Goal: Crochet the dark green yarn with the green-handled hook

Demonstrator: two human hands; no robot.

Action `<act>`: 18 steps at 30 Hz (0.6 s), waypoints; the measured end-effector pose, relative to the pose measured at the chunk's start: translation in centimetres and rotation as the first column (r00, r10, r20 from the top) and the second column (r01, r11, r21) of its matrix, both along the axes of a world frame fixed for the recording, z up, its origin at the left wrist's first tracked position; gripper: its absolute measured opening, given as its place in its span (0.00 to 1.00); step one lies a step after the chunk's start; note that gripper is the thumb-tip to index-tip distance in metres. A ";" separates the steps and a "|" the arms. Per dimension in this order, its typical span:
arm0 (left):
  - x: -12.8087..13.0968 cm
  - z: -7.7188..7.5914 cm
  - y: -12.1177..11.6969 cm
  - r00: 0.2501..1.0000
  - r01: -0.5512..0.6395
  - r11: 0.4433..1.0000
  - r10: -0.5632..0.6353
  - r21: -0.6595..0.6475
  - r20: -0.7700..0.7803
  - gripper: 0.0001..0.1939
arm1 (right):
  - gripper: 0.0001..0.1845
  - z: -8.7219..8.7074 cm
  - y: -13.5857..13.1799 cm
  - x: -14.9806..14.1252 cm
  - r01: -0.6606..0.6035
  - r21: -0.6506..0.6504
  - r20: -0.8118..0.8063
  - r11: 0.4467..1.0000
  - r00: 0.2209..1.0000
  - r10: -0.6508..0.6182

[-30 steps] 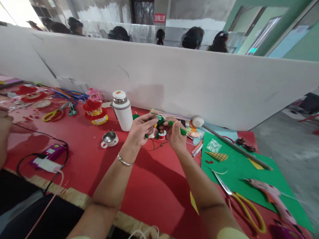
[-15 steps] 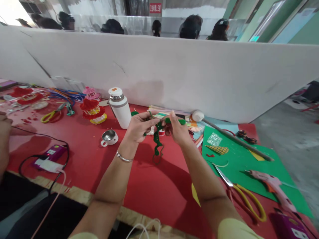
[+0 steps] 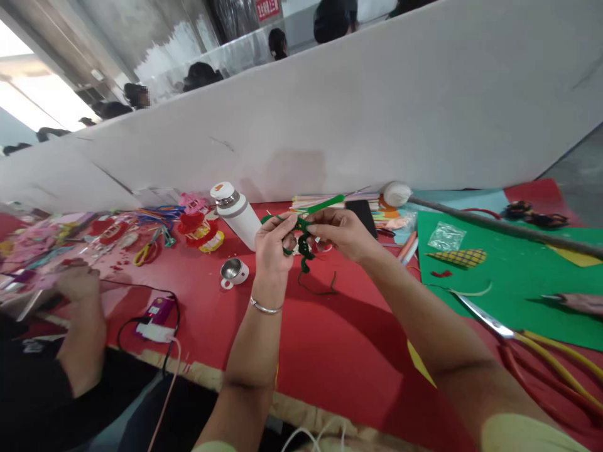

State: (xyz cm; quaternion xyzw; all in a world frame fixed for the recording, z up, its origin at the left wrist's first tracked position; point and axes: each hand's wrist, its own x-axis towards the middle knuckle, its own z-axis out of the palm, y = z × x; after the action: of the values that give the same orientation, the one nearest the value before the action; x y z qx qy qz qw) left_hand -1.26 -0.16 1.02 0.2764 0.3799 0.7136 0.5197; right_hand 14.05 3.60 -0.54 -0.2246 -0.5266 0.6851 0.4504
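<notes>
A small dark green crocheted piece (image 3: 306, 245) hangs between my two hands, its loose yarn tail trailing over the red table. My left hand (image 3: 276, 242) is closed on its left side, with green yarn running by the fingers. From the right, my right hand (image 3: 342, 232) pinches the upper edge of the piece with thumb and fingertips. A crochet hook with a green handle (image 3: 327, 204) slants up and right just beyond my right fingers, its thin metal end pointing away. Which fingers support the hook, I cannot tell.
A white thermos (image 3: 240, 220) and its cup (image 3: 234, 271) stand left of my hands. Scissors (image 3: 499, 329), a glue gun (image 3: 575, 302) and a grey rod (image 3: 499, 223) lie right. A white partition (image 3: 405, 119) borders the table. A co-worker's hand (image 3: 80, 282) is at far left.
The view has tilted and turned left. The hook, earlier in my right hand with its handle end pointing right, now has its metal end pointing up and right. My right fingers have moved onto the crocheted piece.
</notes>
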 end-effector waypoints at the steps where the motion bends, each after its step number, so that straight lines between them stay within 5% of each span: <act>1: 0.1 0.0 0.0 1.000 0.009 1.000 -0.009 -0.006 0.009 0.16 | 0.23 -0.2 0.2 0.0 -0.002 -0.005 -0.007 1.000 1.000 0.001; 10: 0.6 0.1 -0.2 1.000 0.014 1.000 -0.014 -0.013 0.006 0.17 | 0.23 -1.2 0.7 0.4 -0.019 0.002 0.112 1.000 0.993 0.019; 18: 0.8 -0.1 -0.2 1.000 -0.013 1.000 0.013 -0.020 0.006 0.16 | 0.20 -1.6 0.9 -0.2 -0.084 -0.046 -0.031 0.995 0.996 0.083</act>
State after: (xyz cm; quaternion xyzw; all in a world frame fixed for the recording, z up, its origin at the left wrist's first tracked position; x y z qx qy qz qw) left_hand -0.51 -0.32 0.90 0.2663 0.3872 0.7141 0.5189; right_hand 13.82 4.52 -2.09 -0.2030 -0.5126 0.7188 0.4235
